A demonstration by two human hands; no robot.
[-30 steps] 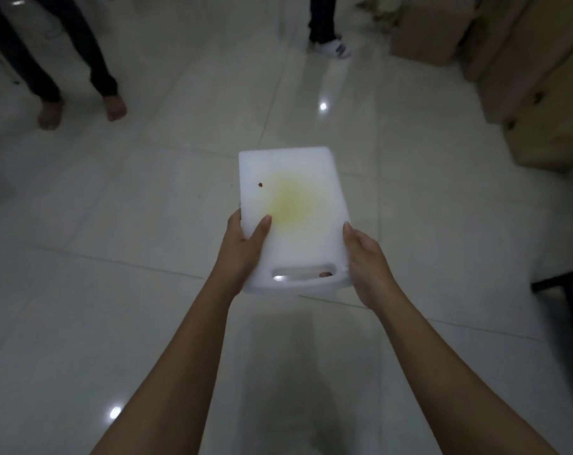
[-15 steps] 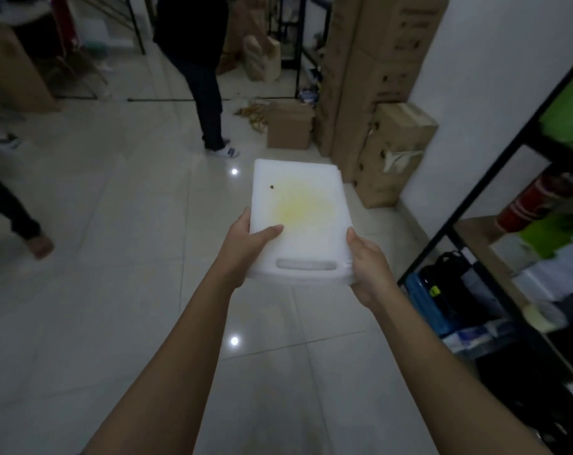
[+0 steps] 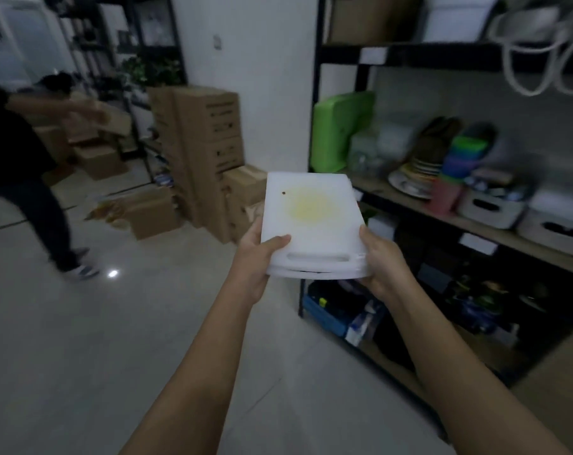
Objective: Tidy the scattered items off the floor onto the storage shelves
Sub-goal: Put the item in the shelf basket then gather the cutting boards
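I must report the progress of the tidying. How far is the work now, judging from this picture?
Done: the white cutting board is already off the floor. In hand: the left hand and right hand grip its near end and carry it flat beside the storage shelves. Left: it is not yet set on a shelf. The middle shelf already holds plates and white bins. No other scattered items can be made out on the visible floor.

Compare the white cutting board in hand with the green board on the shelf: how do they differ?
The white cutting board lies roughly flat, gripped by the left hand and right hand; the green board stands upright on the shelf. The white one carries a yellow stain; the green looks unmarked. Both are flat rectangular boards.
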